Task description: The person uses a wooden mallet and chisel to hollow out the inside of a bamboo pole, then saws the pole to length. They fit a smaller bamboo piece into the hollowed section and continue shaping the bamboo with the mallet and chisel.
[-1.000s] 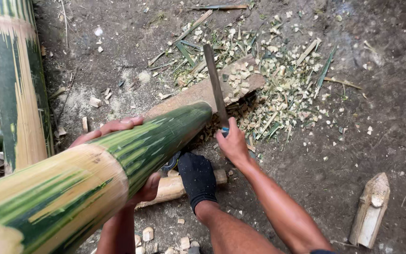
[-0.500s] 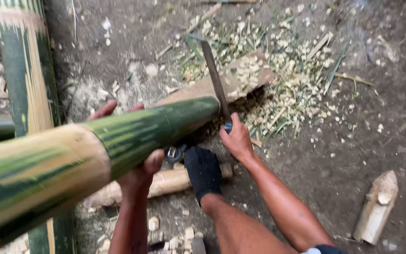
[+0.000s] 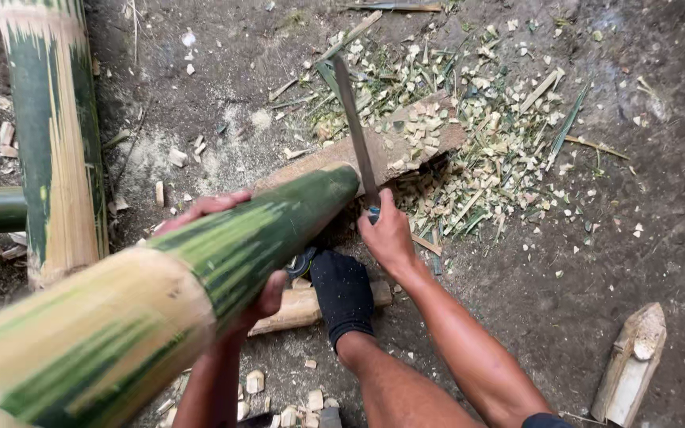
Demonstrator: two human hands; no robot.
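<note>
Here the thick green and yellow striped bamboo pole [image 3: 200,269] slants across the ground, its far end resting on a flat wooden block [image 3: 374,150] that lies in the dirt. The left hand [image 3: 231,254] is wrapped around the pole from underneath, fingers curling over its upper side and thumb showing below, so it grips the pole firmly. The right hand [image 3: 386,234] is closed around the handle of a long machete [image 3: 356,127], just beside the pole's far end; the blade stands up and away from the hand, across the block. A foot in a black sock [image 3: 342,289] is planted below the pole's end, pressing on a short pale log [image 3: 303,307]. Beyond the block, pale bamboo chips [image 3: 485,158] and green slivers litter the soil. Off to the left of the pole, another striped bamboo trunk [image 3: 49,135] stands apart. Well away from the pole, at the lower right, lies a split chunk of wood [image 3: 632,361].
</note>
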